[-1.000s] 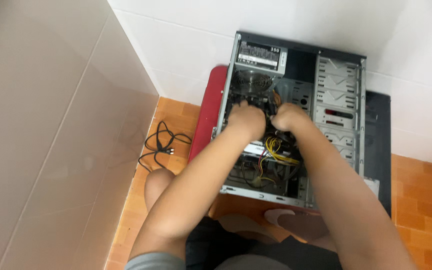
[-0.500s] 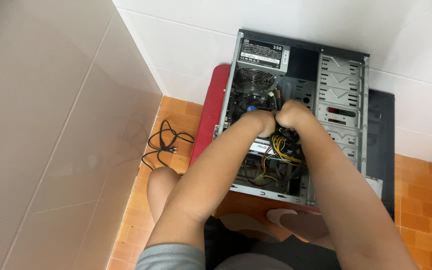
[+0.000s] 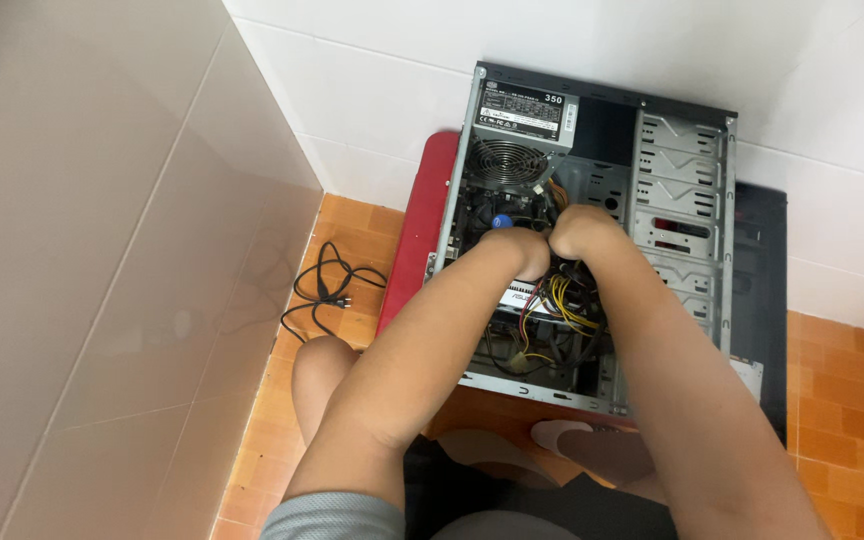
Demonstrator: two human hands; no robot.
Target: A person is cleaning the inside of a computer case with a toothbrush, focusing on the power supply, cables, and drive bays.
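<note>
- Far left of the floor (image 3: 837,400), by the corner where the beige wall meets the white one: a black cable (image 3: 327,290) lies in a loose tangle on the orange tiles, well apart from both hands.
- Next over, a red panel (image 3: 417,235) sits just beside the left edge of the open computer case (image 3: 722,200).
- The case lies on its side on the floor, open face up, long axis running from the person towards the white wall; the power supply (image 3: 517,125) end points at that wall.
- Left hand (image 3: 520,250) is down inside the case, its grip clenched into a fist just below the fan; what it clasps I cannot tell.
- Right hand (image 3: 582,232) is touching the left one, grip also clenched; its contents are hidden.
- Below both fists, a bundle of yellow and black wires (image 3: 562,310) spills towards the case's near edge.
- Right side: empty metal drive bays (image 3: 682,190).
</note>
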